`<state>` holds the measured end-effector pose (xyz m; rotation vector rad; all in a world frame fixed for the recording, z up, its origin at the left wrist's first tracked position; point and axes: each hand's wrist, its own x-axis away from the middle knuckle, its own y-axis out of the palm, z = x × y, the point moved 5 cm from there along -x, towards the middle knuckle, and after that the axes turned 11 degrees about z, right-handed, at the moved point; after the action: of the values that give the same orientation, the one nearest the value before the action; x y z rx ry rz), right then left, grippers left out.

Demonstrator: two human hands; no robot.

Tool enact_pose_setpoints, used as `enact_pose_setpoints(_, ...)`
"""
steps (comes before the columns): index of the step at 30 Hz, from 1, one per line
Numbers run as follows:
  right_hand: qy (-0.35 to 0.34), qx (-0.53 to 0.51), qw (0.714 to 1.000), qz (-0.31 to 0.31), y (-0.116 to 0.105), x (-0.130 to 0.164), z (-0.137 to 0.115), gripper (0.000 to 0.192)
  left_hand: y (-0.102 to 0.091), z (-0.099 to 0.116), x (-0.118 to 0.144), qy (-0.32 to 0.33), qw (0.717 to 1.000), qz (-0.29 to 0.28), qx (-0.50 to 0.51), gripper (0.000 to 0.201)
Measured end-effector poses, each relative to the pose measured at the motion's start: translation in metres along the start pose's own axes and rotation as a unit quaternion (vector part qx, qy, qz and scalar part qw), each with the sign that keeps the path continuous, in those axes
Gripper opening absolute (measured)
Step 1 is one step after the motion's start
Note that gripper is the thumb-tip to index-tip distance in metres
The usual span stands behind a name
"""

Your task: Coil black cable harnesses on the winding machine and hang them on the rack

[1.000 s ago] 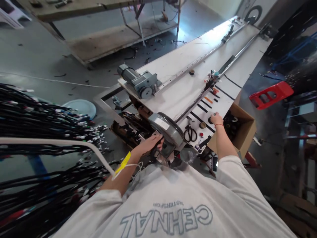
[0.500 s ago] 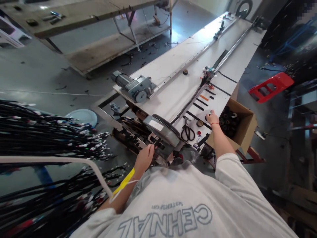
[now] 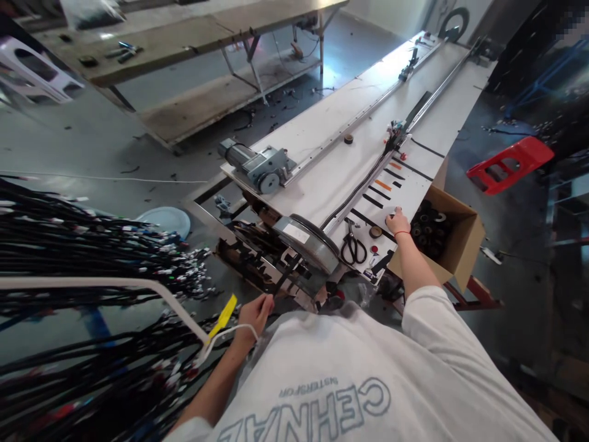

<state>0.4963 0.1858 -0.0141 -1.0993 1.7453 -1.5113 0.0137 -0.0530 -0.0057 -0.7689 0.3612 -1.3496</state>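
My left hand [image 3: 256, 312] is closed at the front end of the bench, its fingertips pinching the end of a dark tape-like strip [image 3: 283, 279]. This strip runs up towards the machinery below the round grey wheel housing [image 3: 306, 242]. Over the white bench top, my right hand [image 3: 398, 223] is closed with its fingers curled around a small dark thing, mostly hidden. Near it lie black-handled scissors [image 3: 353, 248], a tape roll [image 3: 375, 232] and a small red round piece [image 3: 374, 250]. Black and orange strips [image 3: 383, 185] are stuck in a row along the bench.
A cardboard box [image 3: 464, 239] of black rolls stands right of the bench. A grey motor [image 3: 251, 162] sits at the left corner, and a cable bundle [image 3: 368, 178] runs lengthwise. Hanging harnesses [image 3: 115, 239] and a pale rail [image 3: 138, 283] are at left; a red stool [image 3: 510, 162] is at right.
My left hand has moved left and down, away from the wheel housing, and the dark strip now stretches out behind it. My right hand stays at about the same bench spot. The view has shifted slightly.
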Motion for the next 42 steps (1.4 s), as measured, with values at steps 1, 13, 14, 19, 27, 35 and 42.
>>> enact_pose_setpoints(1,0.003,-0.001,1.000,-0.001,-0.001,-0.001,0.000,0.064,0.005,0.005,-0.003,0.008,1.000,-0.014,0.017,0.047)
enact_pose_setpoints(13,-0.181,-0.505,0.844,-0.011,-0.050,0.211,-0.102,0.039,0.029,0.023,-0.051,0.013,0.995,-0.042,0.086,0.050)
enact_pose_setpoints(14,-0.220,-0.526,0.818,-0.079,-0.040,0.249,-0.116,0.034,0.025,0.023,-0.054,0.015,0.995,-0.040,0.093,0.050)
enact_pose_setpoints(19,-0.311,-0.435,0.838,-0.107,0.023,0.311,-0.178,0.033,0.004,0.032,-0.072,0.069,0.989,-0.047,0.123,0.047)
enact_pose_setpoints(27,-0.291,-0.405,0.865,-0.053,0.058,0.264,-0.197,0.003,0.002,0.036,-0.081,0.126,0.981,-0.055,0.136,0.041)
enact_pose_setpoints(35,-0.335,-0.409,0.844,-0.086,0.044,0.267,-0.198,0.025,0.030,0.026,-0.078,0.169,0.979,-0.108,0.046,0.040)
enact_pose_setpoints(42,-0.486,-0.272,0.830,-0.009,0.032,0.269,-0.222,0.056,0.034,0.030,-0.072,0.181,0.973,-0.120,-0.084,0.040)
